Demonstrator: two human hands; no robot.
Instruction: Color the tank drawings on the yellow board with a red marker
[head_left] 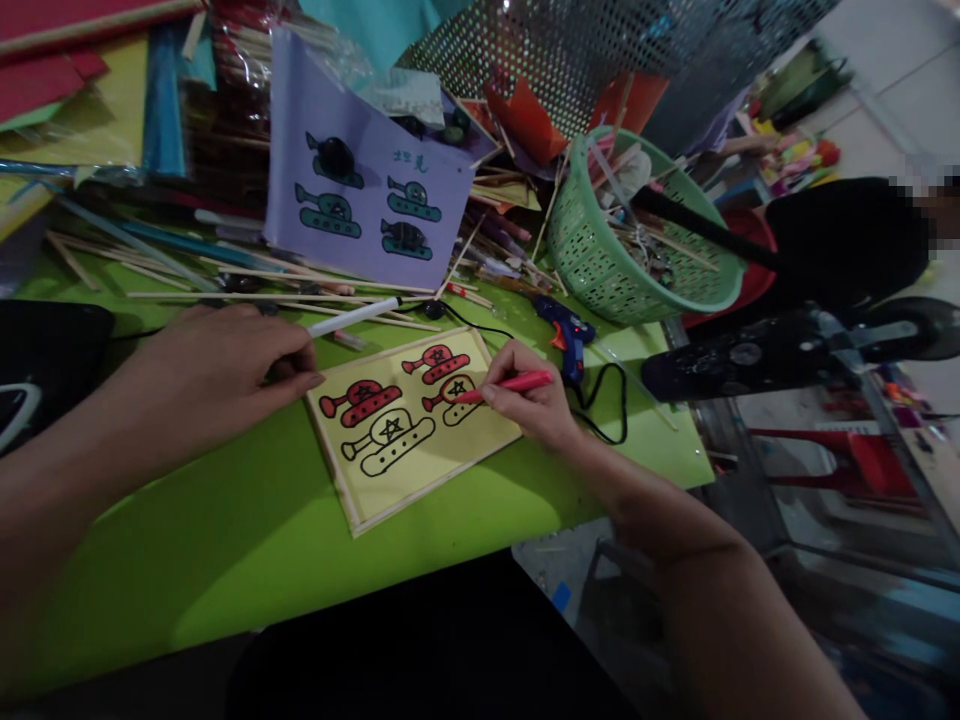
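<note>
My right hand [529, 395] grips a red marker [517, 384], its tip on a tank drawing at the right of a yellow card [450, 450] with a pale wooden-strip border. Two tanks on the card are coloured red, this one is partly red, and the large lower-left one has only black outlines. My left hand [217, 370] is curled, thumb and fingertips at the card's upper-left corner. A white marker [356, 317] with a dark end juts from behind its fingers; whether they grip it cannot be made out.
Behind the card stands a purple sheet [367, 210] with green tank drawings, among loose wooden sticks [247, 297]. A blue glue gun [568, 335] with a looping black cord lies right, below a green basket [637, 265] of tools. The green table [247, 570] ends close to my lap.
</note>
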